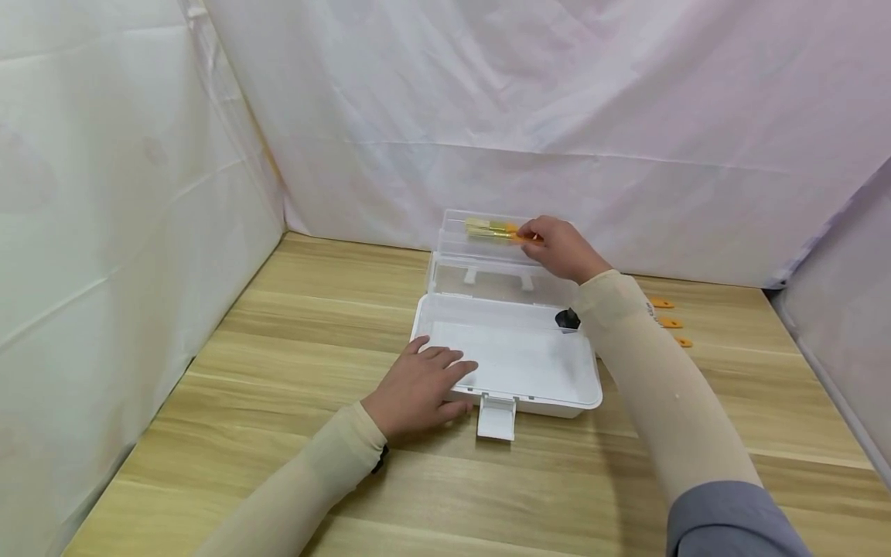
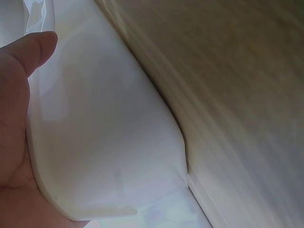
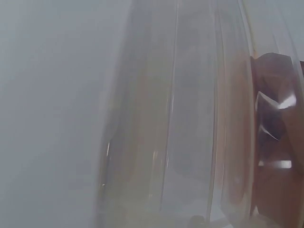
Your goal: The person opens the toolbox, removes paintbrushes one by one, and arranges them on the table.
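Observation:
A white plastic case (image 1: 511, 356) stands with its hinged lid raised at the back. My left hand (image 1: 426, 387) rests on its front left corner, fingers spread over the rim; in the left wrist view the thumb (image 2: 42, 50) lies against the case's outer wall (image 2: 109, 118). Over the clear upper compartment (image 1: 455, 246), my right hand (image 1: 560, 247) pinches paintbrushes (image 1: 487, 229) by their orange handles, pale bristles pointing left. How many it holds is partly hidden by the fingers. The right wrist view shows mostly blurred clear plastic (image 3: 190, 114).
Inside the case's back right corner sits a black object (image 1: 567, 319), partly behind the right arm. Three orange handle ends (image 1: 671, 322) lie on the wooden table (image 1: 299, 325) to the right. An unlatched white clasp (image 1: 496, 418) hangs at the case's front. White sheets (image 1: 418, 93) surround the table.

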{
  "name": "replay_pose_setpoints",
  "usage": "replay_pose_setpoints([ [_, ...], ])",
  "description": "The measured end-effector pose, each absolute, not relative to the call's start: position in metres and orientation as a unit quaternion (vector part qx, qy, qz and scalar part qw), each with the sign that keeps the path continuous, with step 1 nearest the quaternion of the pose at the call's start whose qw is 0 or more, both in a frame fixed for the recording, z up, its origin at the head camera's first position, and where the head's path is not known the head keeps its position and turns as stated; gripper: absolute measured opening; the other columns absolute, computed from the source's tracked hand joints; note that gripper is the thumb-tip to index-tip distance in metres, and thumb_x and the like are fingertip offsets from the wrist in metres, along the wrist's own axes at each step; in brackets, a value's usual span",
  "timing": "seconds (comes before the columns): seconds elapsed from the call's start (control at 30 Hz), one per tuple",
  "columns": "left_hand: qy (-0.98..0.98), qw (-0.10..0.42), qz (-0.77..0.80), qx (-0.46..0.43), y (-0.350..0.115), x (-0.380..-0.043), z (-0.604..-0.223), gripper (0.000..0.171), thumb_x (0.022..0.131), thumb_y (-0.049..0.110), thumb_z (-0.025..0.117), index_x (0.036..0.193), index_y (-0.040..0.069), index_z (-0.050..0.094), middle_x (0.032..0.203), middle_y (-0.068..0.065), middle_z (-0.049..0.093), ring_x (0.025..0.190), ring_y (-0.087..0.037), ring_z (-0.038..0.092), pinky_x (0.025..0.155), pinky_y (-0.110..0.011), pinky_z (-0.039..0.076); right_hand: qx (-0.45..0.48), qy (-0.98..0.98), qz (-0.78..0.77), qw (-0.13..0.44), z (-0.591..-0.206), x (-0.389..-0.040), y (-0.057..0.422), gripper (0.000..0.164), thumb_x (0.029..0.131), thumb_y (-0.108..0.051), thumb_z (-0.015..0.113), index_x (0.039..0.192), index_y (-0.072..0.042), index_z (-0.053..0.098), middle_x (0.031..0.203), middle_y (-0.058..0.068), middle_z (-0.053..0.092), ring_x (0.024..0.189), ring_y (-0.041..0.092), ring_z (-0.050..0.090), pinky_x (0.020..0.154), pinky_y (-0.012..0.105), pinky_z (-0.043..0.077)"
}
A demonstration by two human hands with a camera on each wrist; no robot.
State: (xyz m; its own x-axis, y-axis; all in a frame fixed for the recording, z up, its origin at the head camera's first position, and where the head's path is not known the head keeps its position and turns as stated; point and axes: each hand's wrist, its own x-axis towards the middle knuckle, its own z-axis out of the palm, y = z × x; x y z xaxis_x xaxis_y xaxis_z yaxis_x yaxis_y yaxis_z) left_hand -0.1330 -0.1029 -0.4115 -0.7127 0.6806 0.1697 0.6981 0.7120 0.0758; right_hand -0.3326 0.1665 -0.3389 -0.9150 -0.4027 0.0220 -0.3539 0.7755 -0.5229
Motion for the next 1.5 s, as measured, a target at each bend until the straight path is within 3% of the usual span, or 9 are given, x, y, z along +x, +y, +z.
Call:
replay_pose_setpoints([
  [0.3, -0.924, 0.059, -0.064, -0.372, -0.1022, -0.1315, -0.4100, 0.052, 0.093, 0.052, 0.060, 0.136, 0.022, 0.060, 0.128, -0.002, 0.065, 0.120, -0.021, 0.058, 0.109, -0.053, 0.032, -0.196, 0.945, -0.260, 0.039, -0.3390, -0.3320, 0.1668, 0.029, 0.099, -0.014, 0.059, 0.126, -0.004, 0.062, 0.128, 0.012, 0.056, 0.113, 0.029, 0.051, 0.103, 0.048, 0.041],
  [0.87, -0.922, 0.061, -0.069, -0.377, -0.1015, -0.1314, -0.4107, 0.052, 0.093, 0.052, 0.060, 0.136, 0.021, 0.060, 0.128, -0.004, 0.065, 0.120, -0.022, 0.058, 0.108, -0.052, 0.032, -0.155, 0.942, -0.297, 0.013, -0.3383, -0.3278, 0.1692, 0.019, 0.101, -0.018, 0.058, 0.116, -0.007, 0.061, 0.114, 0.009, 0.060, 0.097, 0.028, 0.051, 0.088, 0.042, 0.048],
  [1.5, -0.923, 0.067, -0.073, -0.372, -0.1043, -0.1309, -0.4111, 0.051, 0.093, 0.052, 0.060, 0.135, 0.021, 0.060, 0.128, -0.003, 0.065, 0.119, -0.021, 0.059, 0.108, -0.053, 0.031, -0.181, 0.931, -0.316, -0.011, -0.3393, -0.3267, 0.1668, 0.015, 0.100, -0.015, 0.060, 0.112, -0.006, 0.064, 0.115, 0.010, 0.062, 0.097, 0.028, 0.053, 0.088, 0.042, 0.051],
])
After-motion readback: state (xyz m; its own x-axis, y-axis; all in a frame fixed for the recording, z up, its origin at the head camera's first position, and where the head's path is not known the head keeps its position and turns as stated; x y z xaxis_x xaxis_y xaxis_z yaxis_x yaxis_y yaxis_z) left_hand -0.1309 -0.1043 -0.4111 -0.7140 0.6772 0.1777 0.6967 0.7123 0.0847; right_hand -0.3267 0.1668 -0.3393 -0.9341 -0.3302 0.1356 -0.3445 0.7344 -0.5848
